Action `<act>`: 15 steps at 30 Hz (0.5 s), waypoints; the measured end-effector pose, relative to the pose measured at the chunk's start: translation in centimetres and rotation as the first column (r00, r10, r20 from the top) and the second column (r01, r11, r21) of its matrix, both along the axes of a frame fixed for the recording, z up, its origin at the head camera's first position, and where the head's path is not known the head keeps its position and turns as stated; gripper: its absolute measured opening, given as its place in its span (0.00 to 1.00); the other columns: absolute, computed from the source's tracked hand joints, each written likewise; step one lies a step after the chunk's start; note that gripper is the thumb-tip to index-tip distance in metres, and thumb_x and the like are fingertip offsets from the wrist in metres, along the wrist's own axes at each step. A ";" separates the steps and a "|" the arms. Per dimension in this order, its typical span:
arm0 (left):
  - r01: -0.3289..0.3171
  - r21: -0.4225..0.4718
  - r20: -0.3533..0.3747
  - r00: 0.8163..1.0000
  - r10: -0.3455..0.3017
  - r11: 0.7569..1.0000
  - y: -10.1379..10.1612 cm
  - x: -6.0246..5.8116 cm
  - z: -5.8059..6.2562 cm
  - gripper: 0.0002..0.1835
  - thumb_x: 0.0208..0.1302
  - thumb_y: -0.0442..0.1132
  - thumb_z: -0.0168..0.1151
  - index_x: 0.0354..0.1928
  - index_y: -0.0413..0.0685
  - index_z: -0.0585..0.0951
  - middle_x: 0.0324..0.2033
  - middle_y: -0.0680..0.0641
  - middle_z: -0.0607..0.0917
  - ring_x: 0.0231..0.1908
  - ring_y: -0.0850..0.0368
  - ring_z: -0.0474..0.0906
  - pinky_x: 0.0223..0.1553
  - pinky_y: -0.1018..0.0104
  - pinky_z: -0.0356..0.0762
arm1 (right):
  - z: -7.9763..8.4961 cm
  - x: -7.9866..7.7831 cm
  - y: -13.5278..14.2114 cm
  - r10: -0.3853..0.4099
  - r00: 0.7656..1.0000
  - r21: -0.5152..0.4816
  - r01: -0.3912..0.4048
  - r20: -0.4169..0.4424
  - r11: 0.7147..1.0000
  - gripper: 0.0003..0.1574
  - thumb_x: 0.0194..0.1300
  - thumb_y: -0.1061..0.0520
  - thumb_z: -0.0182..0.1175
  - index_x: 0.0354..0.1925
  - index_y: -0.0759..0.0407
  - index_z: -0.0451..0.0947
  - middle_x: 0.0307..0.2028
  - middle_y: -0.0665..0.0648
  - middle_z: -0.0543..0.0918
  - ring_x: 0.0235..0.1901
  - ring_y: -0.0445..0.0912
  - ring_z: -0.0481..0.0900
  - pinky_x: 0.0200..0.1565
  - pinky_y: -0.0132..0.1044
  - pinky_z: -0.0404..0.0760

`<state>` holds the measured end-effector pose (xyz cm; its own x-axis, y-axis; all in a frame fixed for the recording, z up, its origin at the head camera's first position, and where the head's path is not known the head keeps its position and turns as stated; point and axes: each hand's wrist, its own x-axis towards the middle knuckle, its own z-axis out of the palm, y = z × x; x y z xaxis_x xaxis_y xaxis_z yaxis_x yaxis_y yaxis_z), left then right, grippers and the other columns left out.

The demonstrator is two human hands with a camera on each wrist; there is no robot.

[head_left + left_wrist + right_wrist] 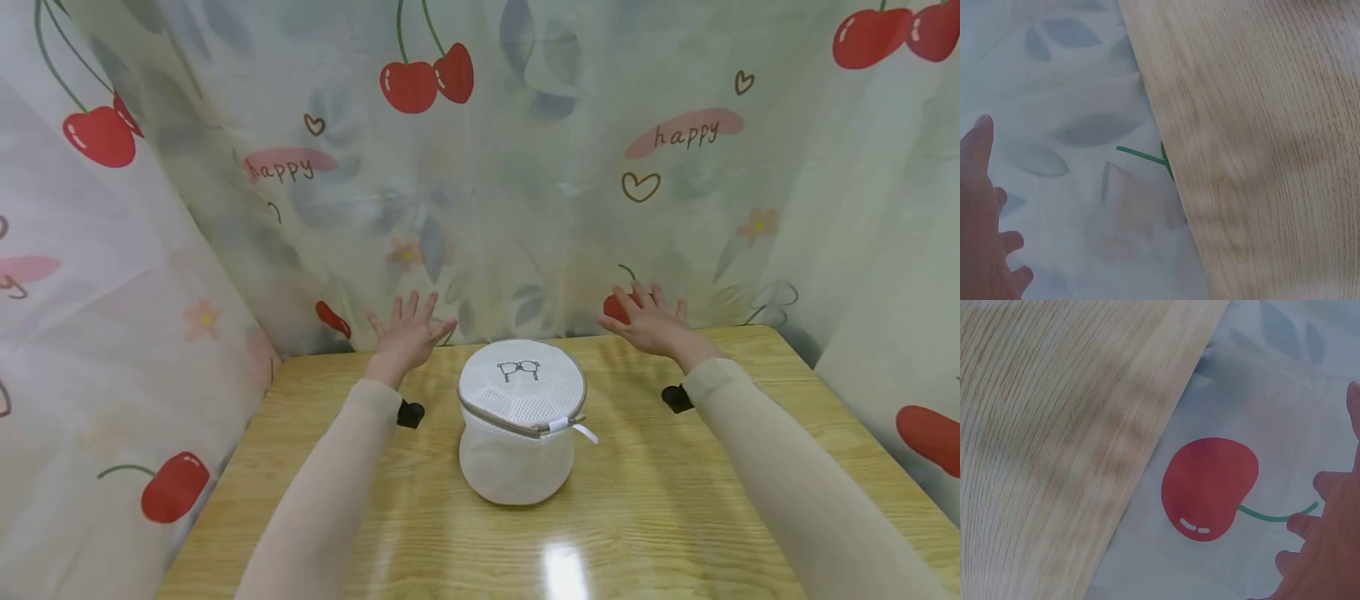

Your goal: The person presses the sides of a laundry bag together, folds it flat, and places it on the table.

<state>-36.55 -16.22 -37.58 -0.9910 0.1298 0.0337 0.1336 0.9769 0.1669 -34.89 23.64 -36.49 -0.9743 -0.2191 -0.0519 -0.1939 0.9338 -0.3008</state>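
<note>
A round white mesh laundry bag (517,417) stands upright on the wooden table, between my two arms. Its lid carries a small drawing of glasses, and a grey-brown zipper with a white pull tab (585,432) runs round the rim. My left hand (408,333) is held up beyond the bag on its left, fingers spread, touching nothing. On the other side my right hand (651,323) is raised in the same way, with spread fingers and nothing in it. Both wrist views show part of a hand over the table's far edge. The bag's inside is hidden.
The wood-grain table (420,533) ends just behind the bag. A curtain (525,208) printed with cherries, hearts and "happy" hangs along the back and both sides. A black wrist mount shows at each cuff.
</note>
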 end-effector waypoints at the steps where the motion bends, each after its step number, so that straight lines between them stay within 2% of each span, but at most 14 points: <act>1: 0.002 0.002 -0.001 1.000 -0.002 1.000 0.0 0.0 0.0 0.42 0.70 0.71 0.35 0.79 0.62 0.44 0.77 0.44 0.42 0.75 0.39 0.33 0.62 0.25 0.24 | 0.1 0.1 0.0 -0.003 1.000 -0.006 0.003 0.001 1.000 0.54 0.71 0.26 0.41 0.79 0.55 0.39 0.75 0.71 0.38 0.73 0.69 0.29 0.61 0.75 0.25; 8: 0.031 0.015 -0.015 0.999 -0.031 0.999 -0.2 0.0 0.1 0.43 0.68 0.73 0.35 0.79 0.63 0.44 0.77 0.43 0.42 0.75 0.39 0.34 0.62 0.24 0.25 | -0.1 0.0 0.4 0.005 1.000 0.009 -0.005 0.001 1.000 0.54 0.71 0.26 0.39 0.79 0.54 0.38 0.75 0.71 0.37 0.73 0.69 0.29 0.61 0.75 0.26; 15: 0.051 0.028 -0.031 0.998 -0.050 0.998 -0.1 1.1 0.9 0.42 0.71 0.70 0.36 0.79 0.60 0.46 0.77 0.41 0.44 0.75 0.37 0.37 0.61 0.23 0.25 | -0.4 0.0 0.4 0.028 1.000 -0.018 -0.028 -0.005 0.999 0.53 0.71 0.26 0.40 0.79 0.52 0.39 0.76 0.70 0.38 0.73 0.69 0.29 0.61 0.75 0.28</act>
